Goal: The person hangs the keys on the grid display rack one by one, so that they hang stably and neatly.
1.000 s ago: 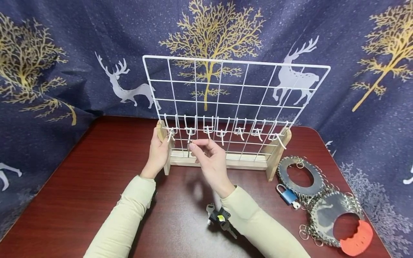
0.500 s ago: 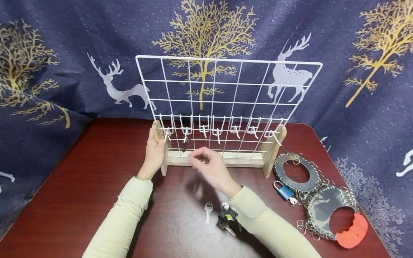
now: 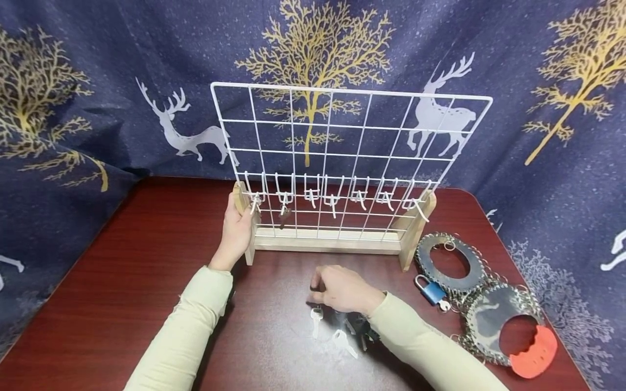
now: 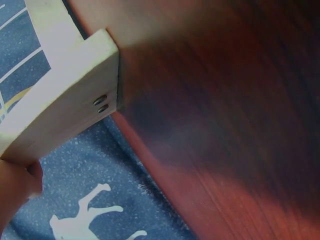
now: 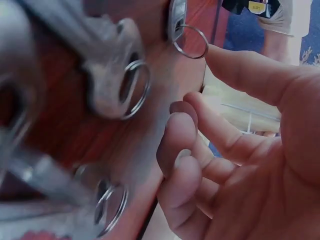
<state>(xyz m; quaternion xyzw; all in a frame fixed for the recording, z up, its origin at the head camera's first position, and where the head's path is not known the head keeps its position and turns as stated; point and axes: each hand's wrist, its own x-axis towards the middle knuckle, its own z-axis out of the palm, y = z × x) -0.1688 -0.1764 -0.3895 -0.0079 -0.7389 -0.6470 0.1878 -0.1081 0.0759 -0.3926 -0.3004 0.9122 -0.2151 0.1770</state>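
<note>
My left hand [image 3: 237, 231] grips the left wooden side post [image 4: 65, 95] of a white wire grid rack [image 3: 337, 125]. My right hand [image 3: 344, 290] is low over the table, fingers bent and thumb apart, holding nothing. Just below its fingertips lies a silver key [image 3: 316, 323], with another key [image 3: 344, 342] nearer the front. In the right wrist view, a key ring [image 5: 192, 42] is beside the thumb tip, and a larger-looking key [image 5: 112, 75] with its ring is close by. A dark key [image 3: 285, 217] hangs from the rack's second hook; something small and metallic hangs on the first.
Several white hooks [image 3: 359, 198] line the rack. At the right of the red-brown table [image 3: 146, 271] lie a blue padlock [image 3: 431, 290], chain-edged metal rings [image 3: 445, 269] and an orange-red grip piece [image 3: 533, 353]. A patterned blue cloth [image 3: 186, 43] hangs behind.
My right hand has let go of the dark key, which stays on the second hook, and has moved down and toward me to the table keys. The left hand still holds the post.
</note>
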